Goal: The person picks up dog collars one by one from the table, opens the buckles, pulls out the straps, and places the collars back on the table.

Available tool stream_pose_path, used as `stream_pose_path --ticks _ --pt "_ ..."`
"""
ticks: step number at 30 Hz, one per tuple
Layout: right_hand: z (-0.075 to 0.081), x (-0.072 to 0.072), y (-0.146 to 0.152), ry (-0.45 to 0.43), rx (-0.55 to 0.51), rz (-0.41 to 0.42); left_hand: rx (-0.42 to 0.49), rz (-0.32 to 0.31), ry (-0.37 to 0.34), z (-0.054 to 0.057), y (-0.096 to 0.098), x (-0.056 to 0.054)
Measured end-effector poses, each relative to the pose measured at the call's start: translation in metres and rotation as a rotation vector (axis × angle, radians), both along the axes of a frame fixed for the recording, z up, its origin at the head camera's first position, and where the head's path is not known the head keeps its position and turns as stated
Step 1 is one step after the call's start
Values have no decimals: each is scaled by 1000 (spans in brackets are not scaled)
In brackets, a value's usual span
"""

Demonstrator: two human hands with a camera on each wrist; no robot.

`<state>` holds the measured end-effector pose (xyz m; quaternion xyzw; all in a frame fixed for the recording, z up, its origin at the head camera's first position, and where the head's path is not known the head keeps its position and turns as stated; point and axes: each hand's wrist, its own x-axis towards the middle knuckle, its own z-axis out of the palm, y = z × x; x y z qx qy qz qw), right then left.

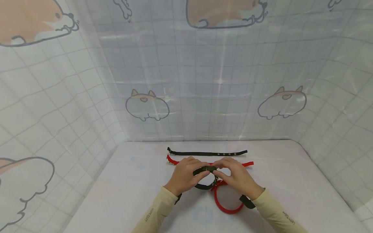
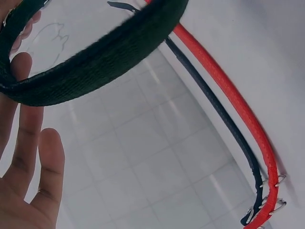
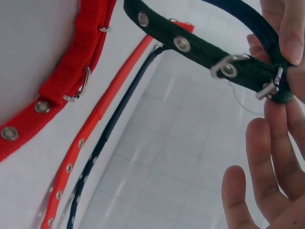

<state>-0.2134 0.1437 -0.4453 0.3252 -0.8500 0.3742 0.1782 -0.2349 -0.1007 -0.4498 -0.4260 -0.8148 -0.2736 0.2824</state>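
Observation:
Both hands hold a dark green pet collar (image 1: pixel 204 186), bent into a loop above the table. My left hand (image 1: pixel 186 173) pinches its top between thumb and fingers. From the other side, my right hand (image 1: pixel 237 176) pinches it close to the left fingertips. In the right wrist view, metal eyelets line the green strap (image 3: pixel 200 55), and a silver buckle (image 3: pixel 271 86) sits by the fingers. Some right fingers extend past the strap. How far the strap end is threaded cannot be told. A red collar (image 1: pixel 228 211), buckled into a ring, lies below the right hand.
Behind the hands, a second red collar (image 1: pixel 248 163) lies stretched out, partly covered by them. Farther back a dark collar (image 1: pixel 201 153) lies straight, parallel to it. The white table (image 1: pixel 125 194) meets tile-patterned sheeting (image 1: pixel 201 123) at the back and sides.

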Motion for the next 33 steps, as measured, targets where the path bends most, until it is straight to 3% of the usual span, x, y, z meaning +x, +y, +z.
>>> stream_pose_path --ticks 7,15,33 --pt "0 1 -1 -50 -60 32 21 19 -26 -1 -3 0" --pt "2 1 -1 -17 15 0 6 2 4 1 0 1" --pt "3 -2 6 -66 -113 -9 40 58 7 -1 -4 0"
